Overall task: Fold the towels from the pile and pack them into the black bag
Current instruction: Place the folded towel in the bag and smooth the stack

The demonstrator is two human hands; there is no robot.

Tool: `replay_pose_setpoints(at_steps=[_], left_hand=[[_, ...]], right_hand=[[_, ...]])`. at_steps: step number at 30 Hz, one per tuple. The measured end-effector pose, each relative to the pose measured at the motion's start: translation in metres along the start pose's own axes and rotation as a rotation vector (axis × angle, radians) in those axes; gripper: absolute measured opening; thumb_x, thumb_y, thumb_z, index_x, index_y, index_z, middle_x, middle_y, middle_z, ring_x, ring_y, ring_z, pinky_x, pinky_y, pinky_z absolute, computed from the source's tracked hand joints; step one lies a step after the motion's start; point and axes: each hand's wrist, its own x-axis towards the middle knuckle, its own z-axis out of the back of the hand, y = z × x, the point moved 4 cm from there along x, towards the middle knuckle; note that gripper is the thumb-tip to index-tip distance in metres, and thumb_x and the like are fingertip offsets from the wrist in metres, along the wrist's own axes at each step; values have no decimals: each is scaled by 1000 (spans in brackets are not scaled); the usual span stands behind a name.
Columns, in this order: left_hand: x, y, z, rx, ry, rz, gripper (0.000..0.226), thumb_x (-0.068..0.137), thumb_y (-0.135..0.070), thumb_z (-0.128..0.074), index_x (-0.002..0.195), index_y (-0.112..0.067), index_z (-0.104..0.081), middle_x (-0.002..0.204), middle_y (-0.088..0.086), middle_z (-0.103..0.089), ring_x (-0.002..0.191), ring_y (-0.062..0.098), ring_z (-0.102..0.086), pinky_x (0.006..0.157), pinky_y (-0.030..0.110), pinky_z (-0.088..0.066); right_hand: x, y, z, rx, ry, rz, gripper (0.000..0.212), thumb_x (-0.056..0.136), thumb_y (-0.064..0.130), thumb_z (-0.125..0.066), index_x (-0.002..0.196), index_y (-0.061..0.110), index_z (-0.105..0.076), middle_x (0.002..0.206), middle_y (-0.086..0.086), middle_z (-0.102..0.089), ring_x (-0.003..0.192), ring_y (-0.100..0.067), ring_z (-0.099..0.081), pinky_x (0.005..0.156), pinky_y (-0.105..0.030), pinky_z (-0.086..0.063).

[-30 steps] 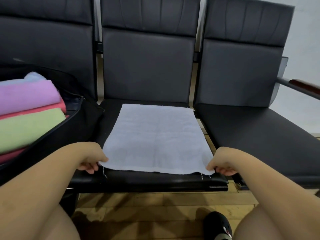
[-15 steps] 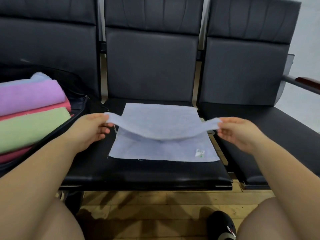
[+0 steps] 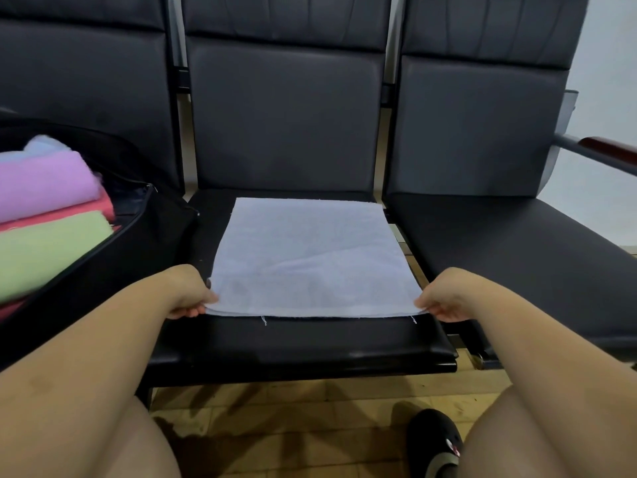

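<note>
A: Start at the fingers. What have I got?

B: My left hand (image 3: 188,293) has its fingers curled round the near left corner of the pale blue towel (image 3: 312,258), thumb on top, fingertips tucked under the edge. My right hand (image 3: 444,298) pinches the near right corner the same way. Both are clamped on cloth, not spread.

A: And the towel itself?

B: It lies flat on the middle chair seat (image 3: 303,343), near edge just short of the seat's front lip. A faint diagonal crease runs across it, and loose threads hang from the near hem.

A: How will it handle?

B: I judge it light, thin and limp. It should sag in the middle once lifted, so the corners are the right hold; keeping them level and pulled apart would keep the fold square. The smooth seat may let it slide.

A: Where does it go?

B: Into the black bag (image 3: 113,257) on the left seat, just beside this one. It lies open, with folded purple, red and green towels (image 3: 44,219) stacked inside.
</note>
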Motion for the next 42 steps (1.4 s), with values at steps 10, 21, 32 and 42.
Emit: replay_pose_setpoints(at_steps=[10, 21, 32, 42], left_hand=[[-5, -2, -8, -42, 35, 62, 23, 99, -20, -43, 86, -3, -48, 65, 9, -51, 47, 15, -48, 34, 14, -29], [-34, -9, 42, -910, -70, -227, 27, 97, -12, -53, 121, 0, -55, 75, 12, -64, 57, 16, -62, 41, 19, -50], [-145, -79, 179, -1366, -135, -584, 20, 96, -22, -53, 83, -11, -64, 52, -3, -66, 43, 2, -61, 42, 14, -50], [-146, -83, 182, -1402, -155, -700, 18, 100, -20, -47, 93, -11, -62, 63, -1, -72, 57, 6, -69, 48, 15, -52]], right_hand=[[-5, 2, 0, 6, -22, 29, 14, 89, 6, -60, 101, 2, -55, 90, -12, -59, 73, -17, -59, 57, -25, -49], [-54, 33, 35, 748, 63, 309, 17, 94, 2, -54, 110, 8, -52, 79, -11, -67, 66, -18, -66, 52, -27, -54], [-163, 133, 135, 1022, -59, 767, 10, 95, 7, -52, 97, 8, -61, 75, -8, -65, 49, -8, -64, 45, -18, -52], [-161, 145, 137, 1140, -113, 895, 14, 99, 6, -47, 101, 14, -58, 100, -12, -64, 80, -19, -67, 61, -23, -58]])
